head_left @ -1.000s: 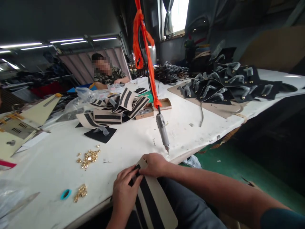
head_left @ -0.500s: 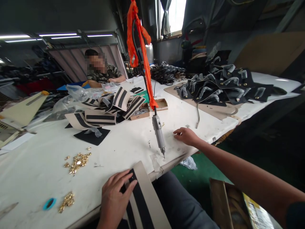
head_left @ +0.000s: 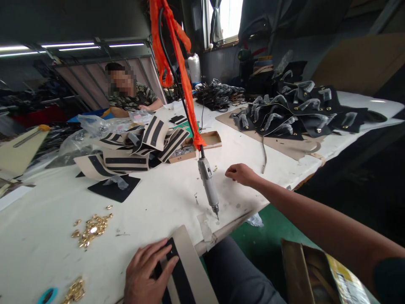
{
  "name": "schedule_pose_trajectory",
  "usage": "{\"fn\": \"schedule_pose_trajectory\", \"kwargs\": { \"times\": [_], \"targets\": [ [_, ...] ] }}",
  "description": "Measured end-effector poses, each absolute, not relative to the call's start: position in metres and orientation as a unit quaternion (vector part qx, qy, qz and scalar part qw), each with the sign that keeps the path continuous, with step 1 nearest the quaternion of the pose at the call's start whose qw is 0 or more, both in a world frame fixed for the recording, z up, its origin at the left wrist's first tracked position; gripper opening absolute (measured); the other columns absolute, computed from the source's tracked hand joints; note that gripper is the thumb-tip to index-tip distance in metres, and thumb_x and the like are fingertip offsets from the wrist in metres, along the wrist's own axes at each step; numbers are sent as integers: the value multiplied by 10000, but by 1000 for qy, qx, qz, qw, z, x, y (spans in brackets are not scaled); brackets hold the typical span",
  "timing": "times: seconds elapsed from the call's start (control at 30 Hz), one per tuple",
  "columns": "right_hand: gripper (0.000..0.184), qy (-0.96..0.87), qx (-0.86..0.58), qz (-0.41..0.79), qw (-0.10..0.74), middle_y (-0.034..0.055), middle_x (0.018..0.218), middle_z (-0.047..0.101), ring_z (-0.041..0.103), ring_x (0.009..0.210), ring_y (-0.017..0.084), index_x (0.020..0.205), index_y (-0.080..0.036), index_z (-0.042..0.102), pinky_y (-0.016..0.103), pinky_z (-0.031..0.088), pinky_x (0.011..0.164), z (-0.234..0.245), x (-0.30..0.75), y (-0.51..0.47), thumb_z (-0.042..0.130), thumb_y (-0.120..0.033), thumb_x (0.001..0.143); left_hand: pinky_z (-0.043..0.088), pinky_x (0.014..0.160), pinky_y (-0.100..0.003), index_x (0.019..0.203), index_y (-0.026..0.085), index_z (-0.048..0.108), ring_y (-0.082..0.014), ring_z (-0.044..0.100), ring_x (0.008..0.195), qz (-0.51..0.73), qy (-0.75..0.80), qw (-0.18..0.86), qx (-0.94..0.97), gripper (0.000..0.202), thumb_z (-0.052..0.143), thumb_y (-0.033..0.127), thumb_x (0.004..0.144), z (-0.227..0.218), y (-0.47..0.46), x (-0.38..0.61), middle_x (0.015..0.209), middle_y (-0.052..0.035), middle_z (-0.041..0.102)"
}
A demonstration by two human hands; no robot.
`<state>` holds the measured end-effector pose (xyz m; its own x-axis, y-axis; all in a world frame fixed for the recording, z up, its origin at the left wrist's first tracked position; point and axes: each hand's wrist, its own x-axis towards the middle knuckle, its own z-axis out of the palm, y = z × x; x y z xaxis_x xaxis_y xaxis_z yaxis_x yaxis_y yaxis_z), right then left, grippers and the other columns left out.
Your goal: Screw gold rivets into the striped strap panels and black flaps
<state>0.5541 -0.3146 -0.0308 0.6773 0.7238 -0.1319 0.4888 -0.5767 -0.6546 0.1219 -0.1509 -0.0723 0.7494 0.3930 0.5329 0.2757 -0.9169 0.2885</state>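
Note:
My left hand (head_left: pixel 147 270) holds a beige panel with black stripes (head_left: pixel 189 253) against the table's front edge. Its thumb and fingers lie either side of a small hole in one black stripe. Over the table, to the right of the screwdriver, hovers my right hand (head_left: pixel 240 174), its fingers curled together; whatever they may pinch is too small to make out. Between the hands a grey electric screwdriver (head_left: pixel 209 185) hangs from an orange wrapped cord (head_left: pixel 186 84), its bit pointing down near the table edge. Several tiny gold pieces (head_left: pixel 215 168) lie left of my right hand.
Gold fittings (head_left: pixel 93 230) lie heaped at left, with a smaller pile (head_left: pixel 75 290) and a blue ring (head_left: pixel 48 295) nearer. Striped panels (head_left: pixel 126 159) are stacked behind, beside small cardboard trays (head_left: pixel 212 138). Black pieces with wrapped handles (head_left: pixel 284 114) cover the right. A person (head_left: pixel 133 90) sits opposite.
The view has shifted slightly, so the things on the left sit lower and further left. My right hand's fingers have curled closer together. My left hand stays on the striped panel.

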Motion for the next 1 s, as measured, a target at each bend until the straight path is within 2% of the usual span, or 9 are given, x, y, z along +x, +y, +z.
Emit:
{"fn": "schedule_pose_trajectory", "kwargs": {
  "times": [0.1, 0.23, 0.4, 0.5, 0.7, 0.83, 1.0],
  "targets": [
    [248, -340, -867, 194, 308, 9, 802, 725, 660, 671, 142, 1073, -154, 763, 256, 522, 651, -31, 574, -280, 618, -355, 1059, 585, 915, -459, 1081, 344, 794, -288, 717, 1087, 297, 173, 84, 935, 232, 762, 498, 911, -73, -147, 120, 1189, -3, 808],
    [308, -347, -872, 195, 285, 28, 966, 725, 707, 824, 180, 1067, -135, 718, 337, 610, 765, -37, 590, -242, 668, -439, 1054, 588, 906, -444, 1091, 346, 792, -276, 721, 1072, 296, 160, 72, 939, 229, 757, 489, 915, -73, -145, 119, 1178, 4, 812],
    [277, -353, -889, 186, 226, 58, 1108, 727, 712, 971, 218, 1109, -147, 721, 393, 617, 872, -46, 595, -227, 694, -414, 1041, 574, 927, -470, 1069, 351, 799, -286, 727, 1075, 294, 176, 59, 938, 231, 745, 519, 920, -74, -147, 118, 1167, 6, 819],
    [279, -354, -897, 177, 199, 63, 1125, 727, 710, 995, 224, 1119, -151, 722, 407, 610, 897, -47, 596, -225, 695, -418, 1039, 574, 937, -496, 1062, 355, 801, -298, 728, 1083, 292, 187, 62, 936, 236, 739, 534, 921, -75, -148, 118, 1169, 3, 820],
    [311, -369, -906, 133, 161, 70, 1106, 733, 705, 980, 217, 1120, -157, 720, 406, 589, 890, -45, 590, -225, 681, -454, 1036, 576, 951, -544, 1076, 364, 807, -320, 734, 1093, 284, 199, 54, 936, 227, 747, 510, 912, -73, -152, 116, 1188, 1, 819],
    [232, -413, -897, 84, 136, 91, 1128, 750, 692, 998, 226, 1082, -181, 756, 329, 522, 818, -44, 581, -235, 605, -353, 1047, 570, 973, -564, 1050, 353, 810, -316, 740, 1070, 293, 215, 67, 929, 195, 750, 482, 916, -69, -160, 118, 1174, -2, 824],
    [261, -474, -874, 53, 89, 103, 1177, 756, 694, 1022, 240, 1029, -207, 780, 283, 433, 736, -38, 579, -239, 533, -294, 1033, 565, 989, -581, 1057, 353, 809, -321, 729, 1087, 297, 227, 90, 923, 190, 788, 438, 889, -67, -164, 118, 1183, 4, 820]
  ]
}}
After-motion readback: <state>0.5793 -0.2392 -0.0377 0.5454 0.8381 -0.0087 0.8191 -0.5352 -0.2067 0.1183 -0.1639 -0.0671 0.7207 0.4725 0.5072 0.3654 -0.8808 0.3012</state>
